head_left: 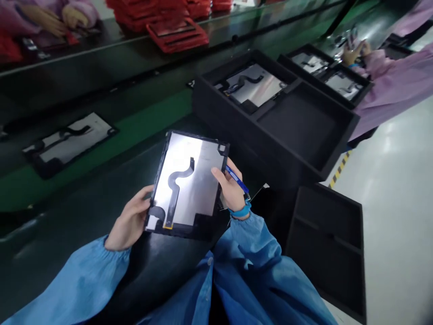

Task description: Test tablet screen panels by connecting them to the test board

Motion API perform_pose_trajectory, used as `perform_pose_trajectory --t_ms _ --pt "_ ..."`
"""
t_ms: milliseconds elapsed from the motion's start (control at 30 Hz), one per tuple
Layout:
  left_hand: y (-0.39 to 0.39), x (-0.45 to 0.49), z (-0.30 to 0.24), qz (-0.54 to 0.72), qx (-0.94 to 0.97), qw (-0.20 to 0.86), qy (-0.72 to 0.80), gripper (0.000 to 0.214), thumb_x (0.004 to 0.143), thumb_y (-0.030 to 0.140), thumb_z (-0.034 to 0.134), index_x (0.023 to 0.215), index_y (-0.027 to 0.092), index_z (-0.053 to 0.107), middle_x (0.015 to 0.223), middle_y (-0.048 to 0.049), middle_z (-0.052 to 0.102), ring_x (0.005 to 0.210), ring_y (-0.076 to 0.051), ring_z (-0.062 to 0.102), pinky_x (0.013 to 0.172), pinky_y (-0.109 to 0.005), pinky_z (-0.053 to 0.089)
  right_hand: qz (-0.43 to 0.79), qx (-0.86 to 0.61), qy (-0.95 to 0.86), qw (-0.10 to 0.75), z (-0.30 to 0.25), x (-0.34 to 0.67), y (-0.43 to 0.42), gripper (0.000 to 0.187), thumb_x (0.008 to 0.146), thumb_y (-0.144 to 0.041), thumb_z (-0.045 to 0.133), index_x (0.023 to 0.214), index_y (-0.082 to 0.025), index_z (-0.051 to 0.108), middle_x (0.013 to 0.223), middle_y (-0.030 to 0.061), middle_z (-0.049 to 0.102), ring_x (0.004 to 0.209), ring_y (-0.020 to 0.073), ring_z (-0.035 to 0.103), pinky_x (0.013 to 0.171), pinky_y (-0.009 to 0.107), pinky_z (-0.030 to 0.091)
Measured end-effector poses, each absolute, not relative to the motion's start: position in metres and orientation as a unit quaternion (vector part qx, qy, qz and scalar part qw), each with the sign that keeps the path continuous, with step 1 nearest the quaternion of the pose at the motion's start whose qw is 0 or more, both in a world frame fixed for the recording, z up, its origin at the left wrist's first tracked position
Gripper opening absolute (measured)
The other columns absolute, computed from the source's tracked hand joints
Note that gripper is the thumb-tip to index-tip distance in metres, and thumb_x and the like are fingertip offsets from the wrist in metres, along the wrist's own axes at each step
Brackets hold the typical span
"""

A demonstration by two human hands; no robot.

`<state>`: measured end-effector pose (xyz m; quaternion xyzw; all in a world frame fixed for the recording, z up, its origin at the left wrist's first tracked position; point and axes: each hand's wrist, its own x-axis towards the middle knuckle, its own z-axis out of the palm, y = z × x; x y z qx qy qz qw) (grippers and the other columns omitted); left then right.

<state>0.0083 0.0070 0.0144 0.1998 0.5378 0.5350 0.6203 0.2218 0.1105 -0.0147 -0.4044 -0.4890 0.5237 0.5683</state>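
Both hands hold a flat silver display panel (194, 174) with a black frame and a curved black ribbon cable across its back. My left hand (130, 221) grips the panel's lower left edge, fingers curled around it. My right hand (230, 187) clasps the right edge, thumb on the silver face, and also carries a blue pen-like tool (237, 179) along its fingers. A blue band circles the right wrist. The panel is tilted above the dark bench.
A black foam tray (304, 126) with another panel (255, 85) sits just right of it. More black trays (329, 243) lie lower right. One panel (69, 142) rests on the green conveyor (142, 128). Red trays (177, 34) are stacked beyond. People in pink sleeves (389, 85) work nearby.
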Motion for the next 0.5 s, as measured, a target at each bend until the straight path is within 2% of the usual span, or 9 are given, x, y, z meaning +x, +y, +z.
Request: perform_pose_trajectory --t_ms 100,167,233,300,367,433,500 --pt "0.006 0.002 0.001 0.498 0.244 0.63 0.544 0.054 0.073 0.035 0.081 0.121 0.019 0.061 0.101 -0.0053 0.072 0.075 -0.017 0.069 0.066 -0.025 0.059 0.514 -0.413 -0.577 0.483 -0.023 0.215 0.121 0.059 0.083 -0.053 0.071 0.132 -0.022 0.062 0.127 0.0055 0.07 0.121 0.0281 0.064 0.107 0.044 0.052" --pt "0.009 0.002 -0.007 0.482 0.259 0.618 0.564 0.058 0.072 0.035 0.084 0.121 0.019 0.057 0.1 -0.006 0.072 0.074 -0.019 0.07 0.064 -0.027 0.059 0.463 -0.444 -0.62 0.451 -0.023 0.215 0.123 0.063 0.086 -0.055 0.067 0.139 -0.023 0.055 0.126 0.007 0.07 0.12 0.0278 0.065 0.105 0.044 0.053" --pt "0.011 0.001 -0.013 0.478 0.275 0.595 0.584 0.058 0.07 0.038 0.085 0.117 0.018 0.056 0.093 -0.0052 0.072 0.068 -0.019 0.068 0.06 -0.028 0.058 0.414 -0.473 -0.632 0.453 -0.018 0.22 0.12 0.056 0.091 -0.053 0.062 0.139 -0.025 0.052 0.125 0.0071 0.07 0.118 0.0259 0.066 0.102 0.041 0.054" --pt "0.013 -0.001 -0.017 0.471 0.31 0.567 0.6 0.058 0.072 0.043 0.083 0.115 0.017 0.054 0.087 -0.0043 0.07 0.065 -0.019 0.066 0.059 -0.028 0.056 0.4 -0.485 -0.621 0.468 -0.012 0.227 0.113 0.043 0.097 -0.052 0.052 0.131 -0.026 0.057 0.118 0.0064 0.072 0.105 0.0221 0.071 0.09 0.036 0.058" --pt "0.013 -0.005 -0.018 0.437 0.369 0.522 0.633 0.06 0.075 0.048 0.077 0.12 0.016 0.053 0.08 -0.0031 0.068 0.061 -0.019 0.064 0.054 -0.028 0.053 0.425 -0.48 -0.607 0.47 -0.006 0.234 0.104 0.039 0.101 -0.052 0.042 0.125 -0.026 0.058 0.1 0.0048 0.074 0.082 0.0174 0.072 0.07 0.031 0.058" --pt "0.013 -0.01 -0.016 0.354 0.454 0.451 0.682 0.069 0.08 0.052 0.069 0.133 0.013 0.047 0.069 -0.0005 0.065 0.056 -0.02 0.062 0.051 -0.029 0.048 0.456 -0.467 -0.595 0.47 -0.003 0.238 0.092 0.034 0.101 -0.05 0.042 0.122 -0.027 0.056 0.084 0.0014 0.07 0.063 0.0135 0.065 0.055 0.026 0.05" --pt "0.011 -0.013 -0.013 0.242 0.541 0.341 0.73 0.08 0.086 0.053 0.06 0.147 0.009 0.035 0.058 0.0018 0.061 0.05 -0.022 0.06 0.05 -0.03 0.043 0.479 -0.458 -0.595 0.454 -0.001 0.237 0.078 0.024 0.099 -0.044 0.05 0.111 -0.025 0.057 0.077 -0.0009 0.064 0.059 0.0115 0.057 0.051 0.024 0.044"
